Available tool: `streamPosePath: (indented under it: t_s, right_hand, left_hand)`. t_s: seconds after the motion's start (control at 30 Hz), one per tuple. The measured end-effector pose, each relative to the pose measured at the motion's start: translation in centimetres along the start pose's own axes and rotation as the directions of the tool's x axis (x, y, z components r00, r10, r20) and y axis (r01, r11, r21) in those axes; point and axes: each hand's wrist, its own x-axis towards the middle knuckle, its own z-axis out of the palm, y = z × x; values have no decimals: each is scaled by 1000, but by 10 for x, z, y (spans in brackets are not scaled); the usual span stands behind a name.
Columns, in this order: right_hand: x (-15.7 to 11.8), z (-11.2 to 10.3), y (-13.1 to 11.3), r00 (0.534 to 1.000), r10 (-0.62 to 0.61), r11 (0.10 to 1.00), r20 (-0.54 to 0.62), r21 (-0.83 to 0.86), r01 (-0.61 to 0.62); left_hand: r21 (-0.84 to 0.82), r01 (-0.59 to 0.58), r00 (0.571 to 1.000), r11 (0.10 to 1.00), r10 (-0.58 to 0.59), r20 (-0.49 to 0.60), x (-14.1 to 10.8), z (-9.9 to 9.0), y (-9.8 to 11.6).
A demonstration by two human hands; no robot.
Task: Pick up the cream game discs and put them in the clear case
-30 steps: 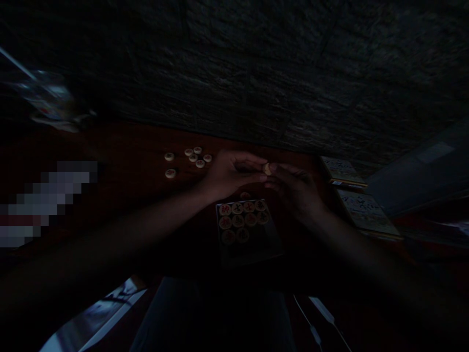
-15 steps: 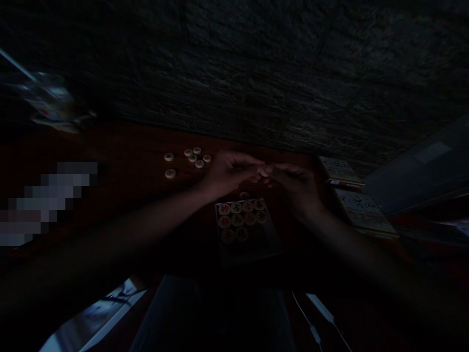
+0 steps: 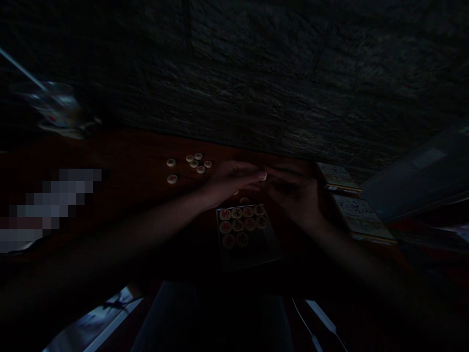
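A small round Chinese chess piece (image 3: 264,176) is pinched at the fingertips of my left hand (image 3: 230,180), under its thumb. Close beside the piece is my right hand (image 3: 298,195), its thumb and fingers apart and in shadow. Below my hands sits a shallow box (image 3: 271,242), where Chinese chess pieces with red and dark characters lie in rows. Its lower right part shows no pieces. One loose piece (image 3: 244,200) lies just beyond the box's far edge, and another is partly hidden by my left hand.
Several loose pieces (image 3: 194,164) are grouped left of my left hand, with two more (image 3: 172,179) farther left. A cup with a straw (image 3: 62,110) stands at the far left. Two flat boxes (image 3: 361,217) lie at right. A stone wall (image 3: 234,88) borders the table's back.
My right thumb has moved down, off the piece, and the right fingers have spread. My left hand still pinches the piece. The whole view has shifted slightly.
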Motion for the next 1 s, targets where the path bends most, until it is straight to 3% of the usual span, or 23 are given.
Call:
streamPosePath:
  t_s: [0.27,0.37,0.5,0.6,0.73,1.0]
  right_hand:
    - [6,-10,-13,985,-152,955,87,-244,169]
    - [7,-12,-18,985,-131,940,115,-300,160]
    - [8,-18,-28,984,-82,944,157,-304,127]
    - [10,-25,-40,978,24,955,208,-295,39]
    - [3,-35,-62,916,156,941,370,-337,-24]
    - [-39,-25,-80,827,209,944,522,-329,-31]
  left_hand:
    - [-93,69,997,993,-66,38,-1,5,5]
    - [-75,85,996,994,-83,37,-1,4,6]
    - [-28,61,997,998,-62,-55,3,0,7]
    - [25,48,990,999,-44,-133,6,-6,9]
    - [76,82,979,994,-66,-193,8,-9,10]
    - [140,74,985,987,-50,-167,9,-8,5]
